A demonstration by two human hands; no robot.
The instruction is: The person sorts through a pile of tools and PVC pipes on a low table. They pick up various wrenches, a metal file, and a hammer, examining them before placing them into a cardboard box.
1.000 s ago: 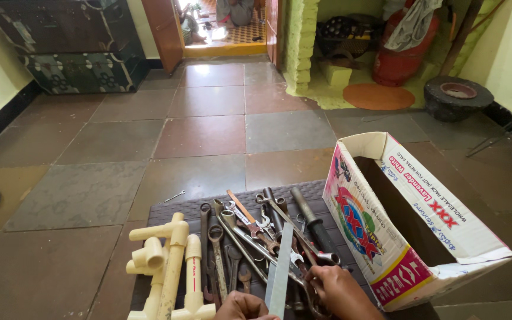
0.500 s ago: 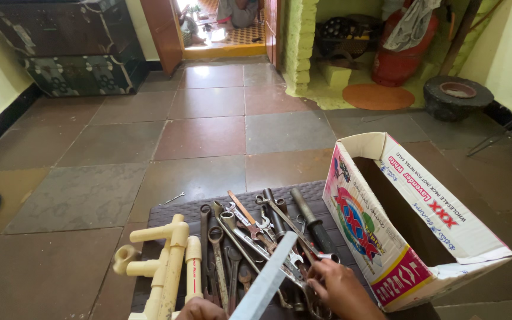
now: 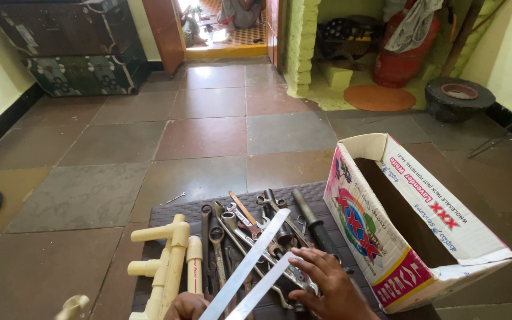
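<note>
steel strips (image 3: 250,266), two, slant over the wrench pile (image 3: 250,228) left of the carton (image 3: 410,225); your left hand (image 3: 186,306) grips one, right hand (image 3: 327,281) spread flat on the other; loose ends could slide off.

left hand (image 3: 186,306) cut off by bottom edge, its grip unseen, flat metal strips' (image 3: 250,264) lower ends cropped
</note>
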